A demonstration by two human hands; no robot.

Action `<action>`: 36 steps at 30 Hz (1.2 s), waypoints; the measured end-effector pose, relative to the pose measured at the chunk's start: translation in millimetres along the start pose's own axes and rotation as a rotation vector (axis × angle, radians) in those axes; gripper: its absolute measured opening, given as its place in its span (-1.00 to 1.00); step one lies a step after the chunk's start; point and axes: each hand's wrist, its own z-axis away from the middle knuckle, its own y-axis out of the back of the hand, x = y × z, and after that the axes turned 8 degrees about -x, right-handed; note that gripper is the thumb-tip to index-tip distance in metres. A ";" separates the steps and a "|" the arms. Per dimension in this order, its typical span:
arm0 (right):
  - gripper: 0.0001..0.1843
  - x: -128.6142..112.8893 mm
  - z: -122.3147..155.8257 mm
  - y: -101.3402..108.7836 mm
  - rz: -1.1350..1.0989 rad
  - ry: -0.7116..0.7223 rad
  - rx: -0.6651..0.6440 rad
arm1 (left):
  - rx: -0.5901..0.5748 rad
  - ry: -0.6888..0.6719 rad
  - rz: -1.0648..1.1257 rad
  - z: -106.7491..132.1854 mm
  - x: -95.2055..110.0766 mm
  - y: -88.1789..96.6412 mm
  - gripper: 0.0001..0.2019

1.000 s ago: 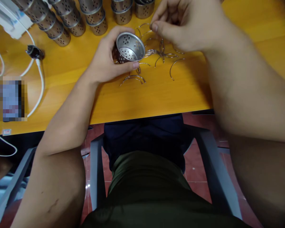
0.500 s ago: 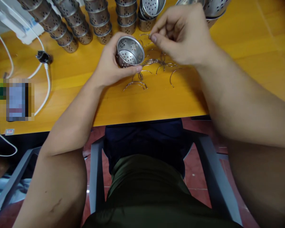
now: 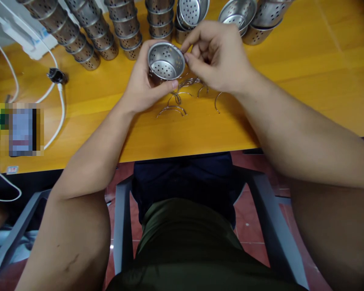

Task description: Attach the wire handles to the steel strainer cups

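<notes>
My left hand [image 3: 142, 87] grips a small perforated steel cup [image 3: 164, 64] and holds it tilted, mouth toward me, just above the orange table [image 3: 200, 129]. My right hand [image 3: 218, 56] is pinched shut at the cup's right rim; its thumb and fingertips touch the rim, and what they pinch is too small to name. Under both hands lies a loose heap of curved wire handles [image 3: 177, 103] on the table.
Several rows of nested perforated cups [image 3: 87, 28] lie along the table's far edge, with more loose cups [image 3: 239, 14] at the back right. A white cable [image 3: 59, 109] and a black plug [image 3: 56, 75] lie at the left. The table's front edge runs above my lap.
My right hand has come left and down from above the wire pile until its pinched fingertips meet the cup's rim. The left hand has kept the cup nearly still.
</notes>
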 end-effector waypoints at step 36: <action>-0.87 -11.7 0.5 -6.4 0.034 0.051 0.112 | 0.470 0.200 0.067 8.6 -52.4 -16.7 -0.25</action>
